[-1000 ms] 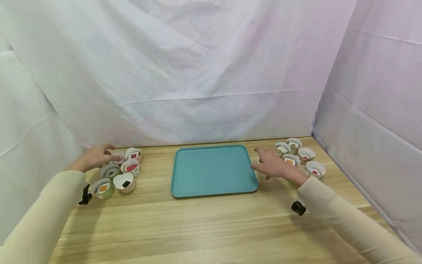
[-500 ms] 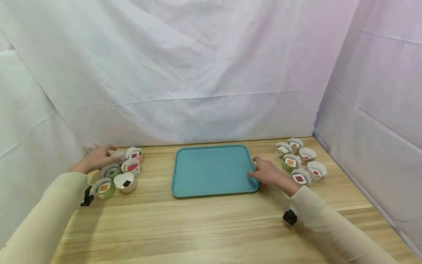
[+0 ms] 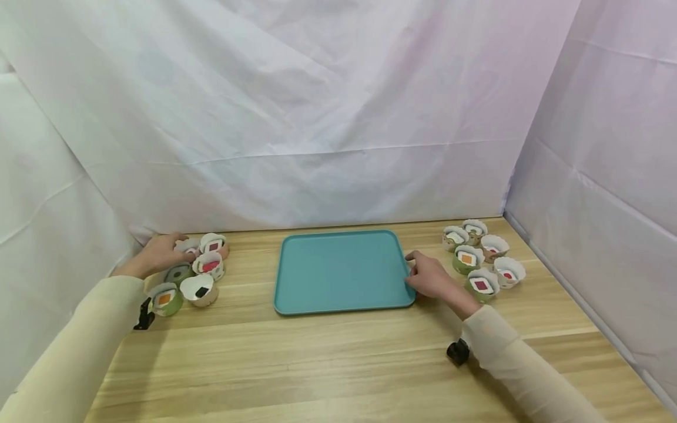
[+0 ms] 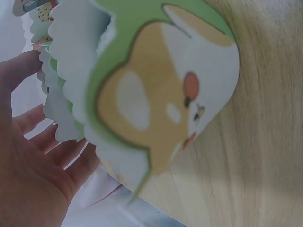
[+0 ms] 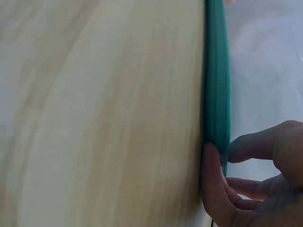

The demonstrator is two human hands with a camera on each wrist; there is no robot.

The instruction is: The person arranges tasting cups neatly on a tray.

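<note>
At the far left of the head view, my left hand [image 3: 158, 255] holds a scalloped paper baking cup [image 3: 188, 248], thumb and fingertips on either side of it. A green cup with a cartoon animal [image 4: 156, 94] fills much of the left wrist view and hides part of the fingers. Beside that hand stand several more paper cups [image 3: 166, 301], with coloured pieces inside. My right hand [image 3: 431, 275] pinches the right rim of a flat teal tray [image 3: 341, 273] on the table. In the right wrist view, thumb and fingers [image 5: 213, 165] meet around the tray rim [image 5: 217, 75].
Several paper cups [image 3: 482, 286] stand in a cluster right of the tray, near my right wrist. The wooden table [image 3: 296, 364] reaches toward me. White cloth [image 3: 317, 117] hangs behind and at both sides. Small black devices [image 3: 458, 352] sit by the wrists.
My right hand has moved down and away from the right cups to the tray's right edge and grips it. My left hand stays nearly in place at the cup.
</note>
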